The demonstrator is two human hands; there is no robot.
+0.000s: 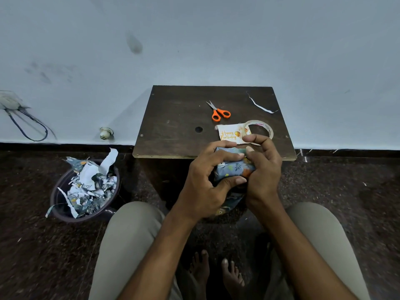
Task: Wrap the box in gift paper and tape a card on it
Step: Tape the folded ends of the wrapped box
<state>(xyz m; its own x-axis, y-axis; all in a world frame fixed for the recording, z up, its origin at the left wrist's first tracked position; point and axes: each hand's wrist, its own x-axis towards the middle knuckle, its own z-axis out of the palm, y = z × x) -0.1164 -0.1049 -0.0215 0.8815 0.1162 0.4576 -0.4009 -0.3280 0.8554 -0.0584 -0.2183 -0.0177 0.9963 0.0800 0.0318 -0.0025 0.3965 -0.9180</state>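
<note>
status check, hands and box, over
Left hand and right hand both grip on wrapped box. Card untaped on table. Nothing blocking.

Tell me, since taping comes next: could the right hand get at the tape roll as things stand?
Probably not at once: the right hand and left hand both grip the wrapped box. Once it lets go, the tape roll lies just beyond it on the table, nothing between.

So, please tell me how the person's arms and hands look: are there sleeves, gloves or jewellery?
Both forearms are bare up to the frame edge, with no sleeves visible. The left hand and right hand wear no gloves, and no rings, watch or bracelet show. The fingernails are short and unpainted. Lower down, light khaki trousers cover the legs.
</note>
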